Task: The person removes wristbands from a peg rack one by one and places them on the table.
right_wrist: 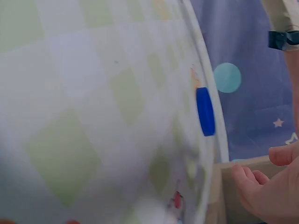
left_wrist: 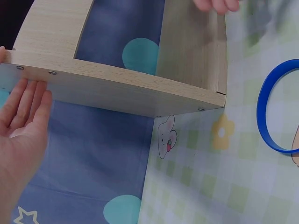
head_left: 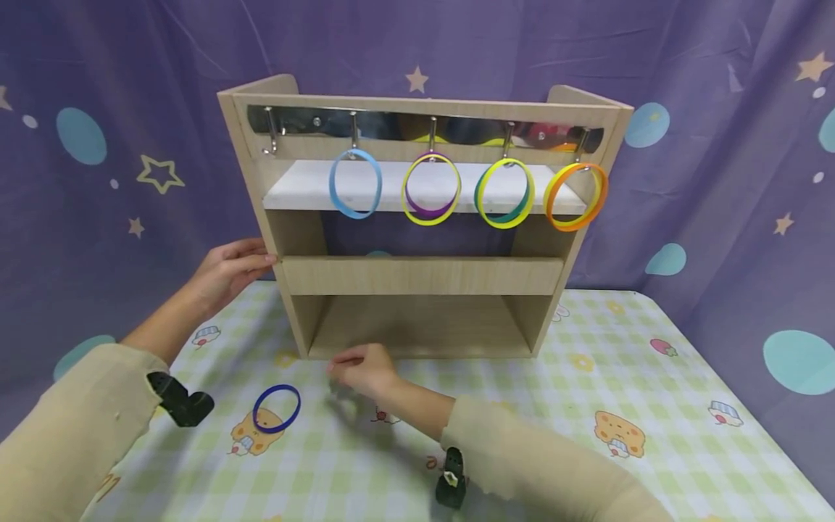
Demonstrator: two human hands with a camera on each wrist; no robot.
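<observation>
- If swept too low over the checked tablecloth (head_left: 691,435), apt to catch on things: the left sleeve (head_left: 78,420) and the right sleeve (head_left: 554,464), both loose at the cuff.
- Between the left sleeve and the right hand (head_left: 367,371), the blue ring (right_wrist: 206,112), flat on the cloth, touched by neither hand. Liable to skid from a careless nudge, or to slip from a pinch because thin and low.
- Just past the ring and to its right, the right hand, in front of the bottom edge of the wooden stand (head_left: 422,275): fingers loosely bent, nothing visible in them. Possible knock of knuckles on wood from too quick a forward move.
- Farther on, the left hand (head_left: 228,274) against the stand's left side: fingers straight along the outer face, thumb at the front edge, no tight clasp. With too hard a push there, risk of shoving or tipping the stand.
- Higher up, on the metal strip (head_left: 470,127) with five hooks (head_left: 433,132), left to right from the second: light blue ring (head_left: 356,215), purple-and-yellow pair (head_left: 427,214), green-and-yellow pair (head_left: 479,192), orange-and-yellow pair (head_left: 577,228). Only looped on, so perhaps shaken off by a jolt.
- Behind everything, the purple curtain (head_left: 509,43), possibly rumpled by a backward shove.
</observation>
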